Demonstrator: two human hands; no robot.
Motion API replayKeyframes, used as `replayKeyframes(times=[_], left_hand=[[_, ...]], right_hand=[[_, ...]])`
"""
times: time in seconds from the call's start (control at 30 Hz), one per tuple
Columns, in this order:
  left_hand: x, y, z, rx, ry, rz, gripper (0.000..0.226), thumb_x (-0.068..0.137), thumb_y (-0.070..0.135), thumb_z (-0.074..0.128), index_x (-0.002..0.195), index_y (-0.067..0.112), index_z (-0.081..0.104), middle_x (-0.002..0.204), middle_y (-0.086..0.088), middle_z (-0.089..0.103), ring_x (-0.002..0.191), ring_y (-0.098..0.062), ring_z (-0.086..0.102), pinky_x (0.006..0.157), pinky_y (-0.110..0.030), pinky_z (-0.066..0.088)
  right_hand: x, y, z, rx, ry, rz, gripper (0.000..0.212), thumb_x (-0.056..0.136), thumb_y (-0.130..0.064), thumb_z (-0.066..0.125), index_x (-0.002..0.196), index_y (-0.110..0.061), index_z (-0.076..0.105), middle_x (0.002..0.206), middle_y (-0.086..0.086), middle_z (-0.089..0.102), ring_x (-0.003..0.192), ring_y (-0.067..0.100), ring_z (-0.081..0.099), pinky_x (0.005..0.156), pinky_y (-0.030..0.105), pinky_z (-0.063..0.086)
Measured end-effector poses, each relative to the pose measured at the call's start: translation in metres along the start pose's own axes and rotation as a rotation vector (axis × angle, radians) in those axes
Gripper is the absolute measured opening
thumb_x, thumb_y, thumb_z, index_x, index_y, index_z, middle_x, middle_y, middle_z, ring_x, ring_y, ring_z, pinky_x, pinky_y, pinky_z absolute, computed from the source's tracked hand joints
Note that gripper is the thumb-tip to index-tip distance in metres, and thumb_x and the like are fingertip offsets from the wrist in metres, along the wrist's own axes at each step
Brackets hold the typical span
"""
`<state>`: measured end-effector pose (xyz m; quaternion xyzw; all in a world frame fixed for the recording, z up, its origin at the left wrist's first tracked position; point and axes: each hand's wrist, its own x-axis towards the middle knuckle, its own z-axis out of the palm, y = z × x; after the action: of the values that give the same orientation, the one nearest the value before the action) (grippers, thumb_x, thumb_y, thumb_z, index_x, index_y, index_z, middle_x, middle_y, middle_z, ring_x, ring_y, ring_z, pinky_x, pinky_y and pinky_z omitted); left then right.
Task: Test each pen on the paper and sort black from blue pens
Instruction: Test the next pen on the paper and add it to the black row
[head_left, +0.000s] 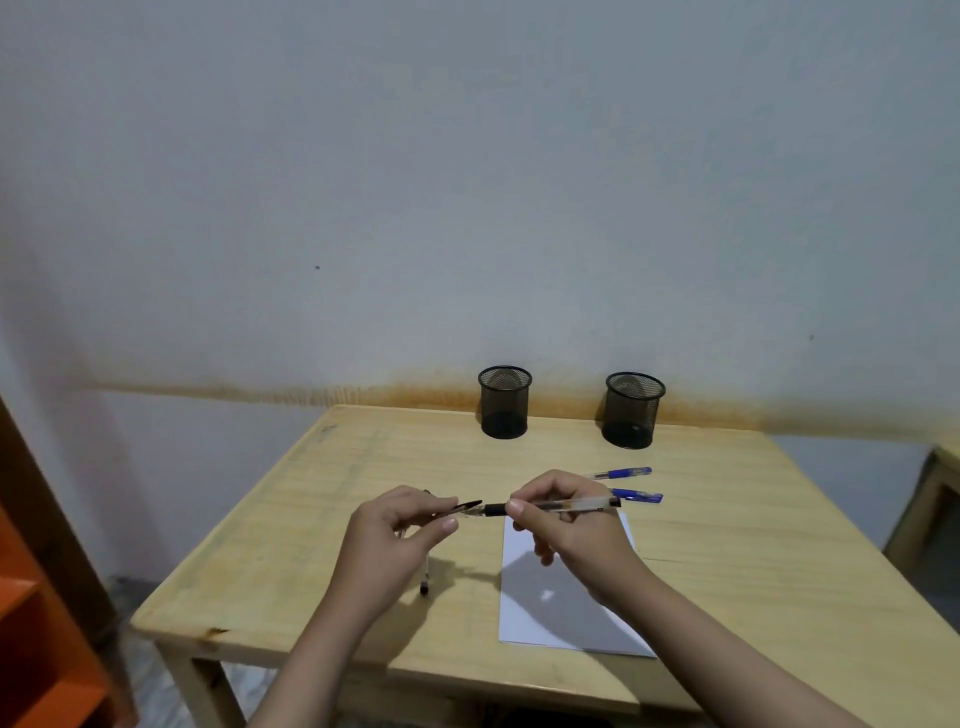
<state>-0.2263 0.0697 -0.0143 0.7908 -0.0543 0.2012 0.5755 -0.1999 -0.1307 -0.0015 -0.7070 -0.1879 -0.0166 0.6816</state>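
Observation:
My right hand (566, 525) holds a clear pen with a black grip (563, 505) level above the table, its tip pointing left. My left hand (397, 535) pinches the pen's dark cap (465, 506) just off that tip. A white sheet of paper (558, 608) lies on the table under my right hand. Two blue-capped pens (623, 473) (639, 495) lie beyond the paper to the right. Another pen with a dark end (426, 579) lies on the table below my left hand, partly hidden. Two black mesh pen cups (504, 402) (632, 410) stand at the back edge.
The wooden table (291, 519) stands against a pale wall. An orange shelf unit (31, 623) is at the left. Part of another wooden piece (930, 514) shows at the right edge.

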Motion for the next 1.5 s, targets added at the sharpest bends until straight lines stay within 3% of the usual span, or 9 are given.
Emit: replayKeyframes(times=[0.2,0.33,0.53,0.7,0.87,1.03,1.23,1.33,1.5], left_hand=[[-0.007,0.017,0.014,0.013,-0.041,0.073,0.030,0.072,0.001,0.074,0.077,0.031,0.076,0.081,0.007,0.069,0.078,-0.009,0.063,0.066,-0.022,0.044],[-0.009,0.024,0.019,-0.006,-0.049,0.116,0.031,0.072,-0.006,0.072,0.075,0.024,0.076,0.075,0.008,0.066,0.073,-0.004,0.062,0.066,-0.010,0.041],[-0.008,0.025,0.021,0.004,-0.105,0.153,0.031,0.072,-0.007,0.072,0.075,0.024,0.076,0.074,0.009,0.065,0.074,-0.006,0.062,0.069,-0.011,0.043],[0.000,0.015,0.017,0.005,-0.174,0.136,0.032,0.074,-0.009,0.069,0.079,0.022,0.077,0.083,0.003,0.069,0.083,-0.011,0.065,0.075,-0.019,0.048],[0.008,0.003,0.017,0.076,-0.237,0.107,0.032,0.075,-0.007,0.068,0.079,0.023,0.076,0.085,0.008,0.070,0.086,-0.009,0.065,0.075,-0.013,0.044],[0.008,-0.006,0.026,0.133,-0.288,0.072,0.025,0.077,-0.001,0.070,0.081,0.023,0.076,0.088,0.013,0.069,0.090,-0.005,0.064,0.079,-0.010,0.043],[0.008,-0.018,0.039,0.158,-0.235,0.034,0.025,0.076,0.010,0.074,0.091,0.029,0.072,0.097,0.022,0.066,0.094,0.002,0.062,0.082,-0.009,0.044],[0.008,-0.024,0.035,0.209,-0.171,0.013,0.028,0.077,0.019,0.074,0.100,0.034,0.068,0.101,0.023,0.065,0.100,0.006,0.057,0.084,-0.009,0.040],[0.014,-0.050,-0.002,0.440,-0.083,-0.010,0.035,0.082,0.028,0.069,0.116,0.026,0.062,0.123,0.007,0.057,0.116,-0.009,0.051,0.097,-0.025,0.038]], right_hand=[[-0.013,-0.008,-0.007,-0.025,-0.012,-0.031,0.009,0.080,-0.010,0.074,0.081,-0.003,0.069,0.063,0.005,0.068,0.047,0.012,0.054,0.045,0.026,0.046],[-0.023,-0.011,-0.010,-0.029,0.005,-0.075,0.005,0.079,-0.009,0.074,0.078,-0.007,0.069,0.064,0.003,0.068,0.049,0.013,0.057,0.047,0.025,0.047],[-0.035,-0.007,-0.008,-0.003,0.064,-0.102,0.010,0.077,-0.005,0.076,0.074,-0.011,0.068,0.063,0.000,0.067,0.050,0.013,0.061,0.051,0.023,0.049],[-0.038,-0.003,-0.011,0.019,-0.139,-0.089,0.017,0.073,-0.001,0.079,0.085,-0.012,0.073,0.073,0.006,0.071,0.070,0.018,0.066,0.060,0.031,0.055],[-0.032,-0.001,-0.019,0.058,-0.225,0.150,0.014,0.088,-0.001,0.062,0.095,-0.006,0.074,0.085,0.015,0.076,0.072,0.020,0.069,0.062,0.032,0.054],[-0.032,0.010,-0.015,0.042,-0.147,0.230,0.012,0.072,-0.002,0.079,0.080,0.000,0.070,0.073,0.026,0.068,0.056,0.025,0.062,0.058,0.031,0.052],[-0.027,0.019,-0.018,-0.066,-0.045,0.277,0.015,0.072,-0.006,0.080,0.079,0.002,0.068,0.063,0.009,0.068,0.061,0.029,0.071,0.060,0.033,0.056],[-0.021,0.025,-0.017,-0.148,0.026,0.275,0.014,0.073,-0.011,0.079,0.077,-0.002,0.068,0.057,0.003,0.064,0.055,0.022,0.068,0.054,0.026,0.052],[-0.005,0.040,-0.006,-0.171,0.126,0.232,0.011,0.074,-0.009,0.077,0.071,-0.006,0.067,0.054,0.004,0.052,0.048,0.014,0.048,0.050,0.024,0.044]])
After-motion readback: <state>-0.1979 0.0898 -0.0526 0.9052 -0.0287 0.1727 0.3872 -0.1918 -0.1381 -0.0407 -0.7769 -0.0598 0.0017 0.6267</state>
